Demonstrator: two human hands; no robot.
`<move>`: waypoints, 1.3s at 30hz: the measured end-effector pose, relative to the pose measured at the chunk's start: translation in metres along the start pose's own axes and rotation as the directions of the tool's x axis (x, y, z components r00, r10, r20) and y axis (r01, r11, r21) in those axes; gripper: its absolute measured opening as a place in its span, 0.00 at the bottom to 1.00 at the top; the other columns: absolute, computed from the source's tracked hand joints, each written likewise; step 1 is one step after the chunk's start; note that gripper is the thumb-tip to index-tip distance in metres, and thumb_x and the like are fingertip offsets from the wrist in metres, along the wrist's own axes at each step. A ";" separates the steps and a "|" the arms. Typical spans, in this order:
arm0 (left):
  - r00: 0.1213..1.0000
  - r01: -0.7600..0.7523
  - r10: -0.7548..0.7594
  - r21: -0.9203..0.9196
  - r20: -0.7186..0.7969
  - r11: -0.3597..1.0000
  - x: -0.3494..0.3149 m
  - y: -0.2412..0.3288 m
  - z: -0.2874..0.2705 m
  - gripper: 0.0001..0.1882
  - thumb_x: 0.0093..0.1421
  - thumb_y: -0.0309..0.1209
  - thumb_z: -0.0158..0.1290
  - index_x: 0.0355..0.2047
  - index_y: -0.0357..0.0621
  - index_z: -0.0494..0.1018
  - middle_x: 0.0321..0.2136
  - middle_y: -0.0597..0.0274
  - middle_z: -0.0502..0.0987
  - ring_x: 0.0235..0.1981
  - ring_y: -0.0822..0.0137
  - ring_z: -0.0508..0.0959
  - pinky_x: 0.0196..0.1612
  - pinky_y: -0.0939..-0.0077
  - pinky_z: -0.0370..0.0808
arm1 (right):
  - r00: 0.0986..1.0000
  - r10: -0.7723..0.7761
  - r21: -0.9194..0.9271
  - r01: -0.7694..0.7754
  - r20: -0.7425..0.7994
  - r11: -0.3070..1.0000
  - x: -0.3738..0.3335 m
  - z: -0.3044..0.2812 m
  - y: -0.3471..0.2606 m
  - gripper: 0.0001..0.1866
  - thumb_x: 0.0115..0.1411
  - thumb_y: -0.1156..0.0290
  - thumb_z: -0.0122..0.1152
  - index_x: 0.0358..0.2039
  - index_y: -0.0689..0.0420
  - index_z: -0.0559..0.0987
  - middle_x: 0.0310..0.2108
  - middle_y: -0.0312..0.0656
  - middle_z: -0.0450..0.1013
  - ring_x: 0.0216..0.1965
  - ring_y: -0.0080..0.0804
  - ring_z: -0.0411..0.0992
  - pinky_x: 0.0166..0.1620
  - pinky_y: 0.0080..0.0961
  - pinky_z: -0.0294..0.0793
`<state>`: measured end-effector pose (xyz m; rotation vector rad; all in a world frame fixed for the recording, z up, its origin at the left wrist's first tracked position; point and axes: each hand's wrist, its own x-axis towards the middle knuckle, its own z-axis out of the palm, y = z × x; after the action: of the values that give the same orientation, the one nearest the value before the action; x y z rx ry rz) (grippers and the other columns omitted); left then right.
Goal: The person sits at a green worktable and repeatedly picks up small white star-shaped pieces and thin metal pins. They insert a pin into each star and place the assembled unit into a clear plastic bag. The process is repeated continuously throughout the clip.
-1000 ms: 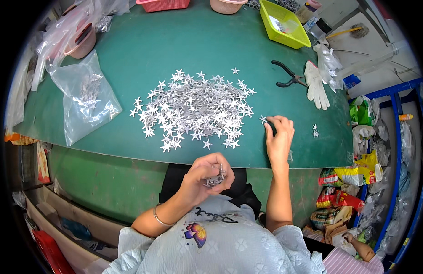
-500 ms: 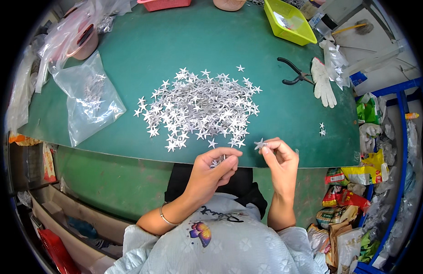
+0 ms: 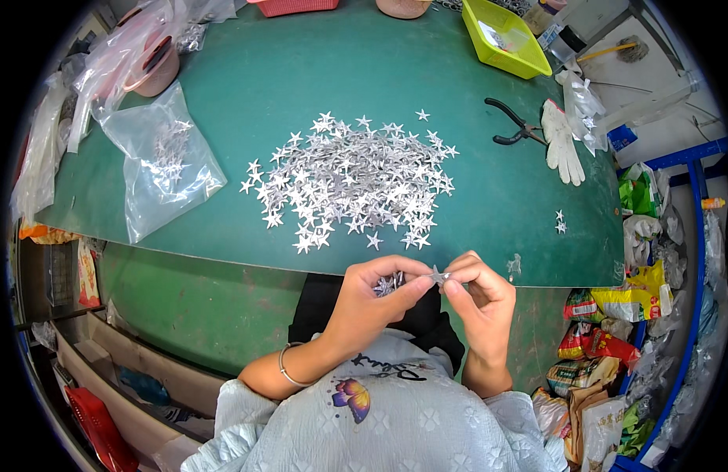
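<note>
Close to the table's front edge, my right hand (image 3: 483, 295) pinches a small silver metal starfish (image 3: 438, 275) between thumb and finger. My left hand (image 3: 383, 295) meets it from the other side, its thumb and forefinger tips at the same starfish. Several more silver starfish (image 3: 389, 284) are cupped in the curled fingers of my left hand. Just beyond my hands, a wide heap of loose starfish (image 3: 344, 177) lies on the green tabletop (image 3: 246, 86).
A clear plastic bag (image 3: 167, 177) with starfish inside lies on the left. Black-handled pliers (image 3: 512, 124) and a white glove (image 3: 562, 145) rest at the right, below a yellow-green basket (image 3: 505, 39). A few starfish (image 3: 560, 222) sit apart near the right edge.
My left hand has come right and the right hand's starfish has moved in to meet its fingertips. The whole view has shifted slightly.
</note>
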<state>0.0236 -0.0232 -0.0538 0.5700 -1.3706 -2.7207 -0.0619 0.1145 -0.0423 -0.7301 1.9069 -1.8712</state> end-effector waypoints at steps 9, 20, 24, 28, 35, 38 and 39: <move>0.999 0.022 -0.021 -0.021 0.028 1.000 -0.005 0.003 0.002 0.07 0.56 0.28 0.55 0.34 0.38 0.74 0.22 0.73 0.71 0.19 0.86 0.65 0.19 0.92 0.62 | 0.990 -0.141 -0.076 0.138 -0.030 0.987 -0.002 0.003 -0.004 0.02 0.49 0.84 0.57 0.24 0.65 0.74 0.24 0.41 0.71 0.28 0.29 0.66 0.34 0.23 0.63; 0.999 -0.043 0.042 0.011 0.027 0.999 -0.004 0.005 0.004 0.09 0.54 0.23 0.54 0.37 0.37 0.73 0.22 0.74 0.69 0.24 0.85 0.64 0.26 0.90 0.61 | 0.962 -0.271 -0.217 0.261 -0.017 0.941 -0.001 0.005 -0.002 0.02 0.49 0.84 0.57 0.24 0.65 0.73 0.25 0.42 0.71 0.29 0.32 0.66 0.34 0.24 0.64; 0.998 -0.062 0.062 -0.005 0.029 0.998 -0.005 0.006 0.004 0.09 0.54 0.23 0.54 0.37 0.38 0.73 0.22 0.73 0.69 0.24 0.84 0.64 0.27 0.89 0.61 | 0.961 -0.276 -0.225 0.266 -0.014 0.937 -0.001 0.005 -0.003 0.02 0.49 0.84 0.56 0.24 0.65 0.73 0.24 0.42 0.70 0.29 0.32 0.65 0.34 0.24 0.64; 0.999 -0.051 0.051 0.031 0.014 0.998 -0.004 0.006 0.004 0.08 0.54 0.23 0.54 0.36 0.37 0.74 0.22 0.72 0.70 0.25 0.84 0.65 0.28 0.89 0.62 | 0.966 -0.257 -0.193 0.250 -0.012 0.949 -0.001 0.006 -0.001 0.02 0.50 0.83 0.55 0.24 0.65 0.72 0.24 0.42 0.70 0.29 0.32 0.65 0.33 0.24 0.64; 0.999 -0.033 0.034 0.064 -0.024 0.997 -0.003 0.002 0.002 0.05 0.56 0.26 0.54 0.31 0.37 0.75 0.21 0.70 0.71 0.22 0.85 0.66 0.23 0.90 0.62 | 0.980 -0.200 -0.120 0.198 -0.009 0.973 -0.001 0.007 0.003 0.04 0.53 0.81 0.53 0.22 0.65 0.71 0.23 0.41 0.69 0.28 0.30 0.63 0.33 0.23 0.62; 0.998 0.056 -0.056 -0.009 -0.011 0.998 -0.004 0.002 0.000 0.07 0.57 0.29 0.53 0.29 0.37 0.75 0.19 0.70 0.71 0.19 0.85 0.64 0.19 0.91 0.58 | 0.990 -0.134 -0.037 0.136 0.041 0.990 -0.001 0.005 0.005 0.06 0.55 0.79 0.51 0.22 0.64 0.70 0.23 0.40 0.68 0.28 0.28 0.63 0.32 0.22 0.61; 0.997 0.075 -0.075 -0.045 0.008 0.996 -0.004 0.002 -0.001 0.07 0.58 0.30 0.53 0.28 0.38 0.75 0.19 0.69 0.70 0.18 0.85 0.64 0.18 0.91 0.57 | 0.992 -0.107 -0.003 0.107 0.063 0.994 -0.001 0.005 0.006 0.06 0.56 0.79 0.51 0.22 0.64 0.70 0.22 0.40 0.68 0.27 0.27 0.62 0.32 0.22 0.61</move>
<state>0.0273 -0.0239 -0.0516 0.6227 -1.3115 -2.8065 -0.0589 0.1115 -0.0484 -0.8984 1.8692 -1.8827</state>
